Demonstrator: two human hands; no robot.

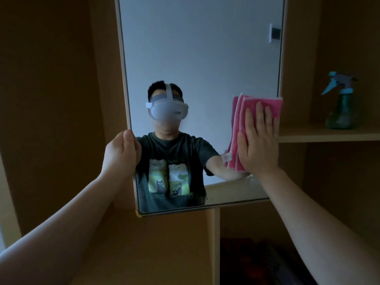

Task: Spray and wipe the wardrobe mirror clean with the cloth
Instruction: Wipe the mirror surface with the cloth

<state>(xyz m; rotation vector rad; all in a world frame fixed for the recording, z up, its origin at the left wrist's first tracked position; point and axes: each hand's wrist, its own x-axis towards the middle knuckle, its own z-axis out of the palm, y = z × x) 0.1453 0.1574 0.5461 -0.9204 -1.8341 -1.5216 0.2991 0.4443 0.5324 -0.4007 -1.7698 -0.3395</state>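
The tall wardrobe mirror (201, 48) in a pale frame fills the middle of the head view and reflects a person in a dark T-shirt. My left hand (121, 153) grips the mirror's left edge, thumb on the frame. My right hand (258, 138) lies flat with straight fingers on a folded pink cloth (269, 103), pressing it against the glass near the mirror's right edge. A green spray bottle (340, 105) with a blue trigger head stands on the shelf to the right, apart from both hands.
A wooden shelf (329, 133) runs to the right of the mirror at hand height. Brown wardrobe panels (51, 99) surround the mirror. Below sits a dark open compartment (257, 260) beside a vertical divider (217, 243).
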